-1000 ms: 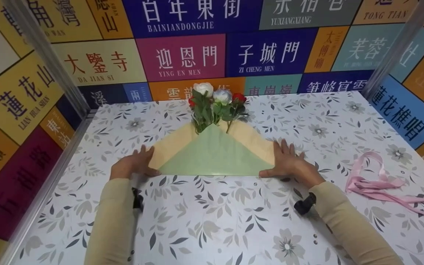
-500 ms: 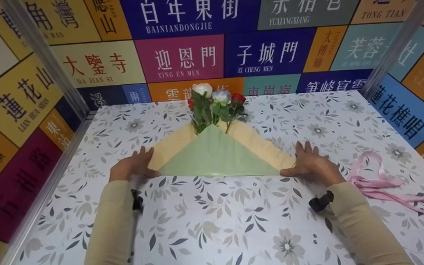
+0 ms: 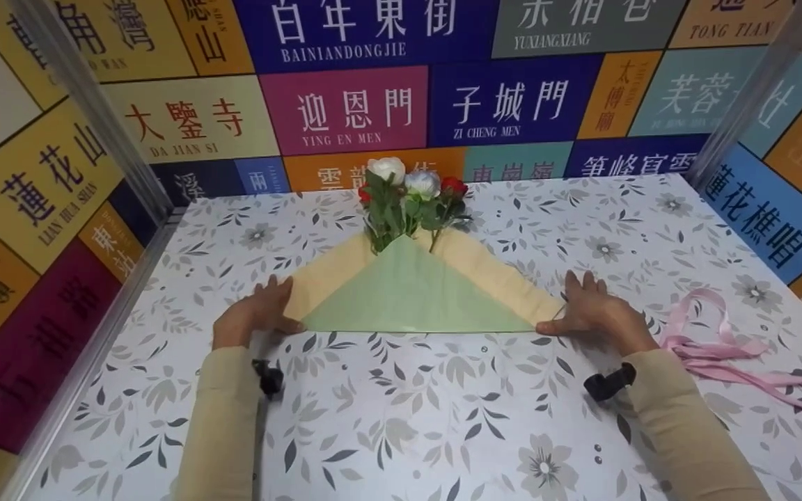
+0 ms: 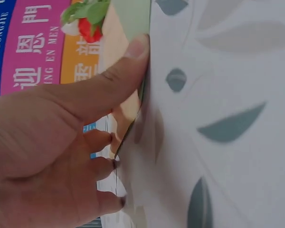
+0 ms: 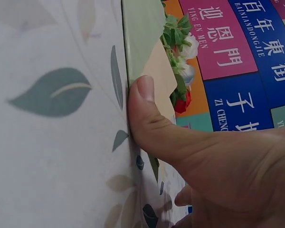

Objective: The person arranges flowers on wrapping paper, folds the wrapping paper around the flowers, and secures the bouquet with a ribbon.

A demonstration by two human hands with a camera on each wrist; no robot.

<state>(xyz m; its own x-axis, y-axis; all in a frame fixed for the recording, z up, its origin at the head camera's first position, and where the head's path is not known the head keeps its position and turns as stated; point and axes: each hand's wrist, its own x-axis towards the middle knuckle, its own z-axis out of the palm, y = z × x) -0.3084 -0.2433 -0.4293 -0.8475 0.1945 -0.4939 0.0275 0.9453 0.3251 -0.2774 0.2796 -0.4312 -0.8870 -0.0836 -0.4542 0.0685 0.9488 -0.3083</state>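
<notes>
On the table lies a sheet of wrapping paper, its green flap (image 3: 415, 299) folded up into a triangle over the cream inner side (image 3: 491, 264). Flowers (image 3: 408, 188), white, pale lilac and red with green leaves, stick out above the flap's peak. At the paper's left corner is my left hand (image 3: 258, 313), thumb (image 4: 128, 57) pressing on the folded edge, the other fingers spread along the side. My right hand (image 3: 596, 313) is at the right corner, its thumb (image 5: 145, 99) straight on the fold and its fingers spread beyond the paper.
A loose pink ribbon (image 3: 714, 348) lies to the right on the table, which has a leaf-patterned white cover (image 3: 401, 424). Panels with coloured signs (image 3: 345, 111) rise behind and at both sides. A black wrist mount (image 3: 610, 381) sits on the right sleeve.
My right hand has slid right along the folded edge, showing more of the green flap and cream side, then stopped at the corner. My left hand stays in place.
</notes>
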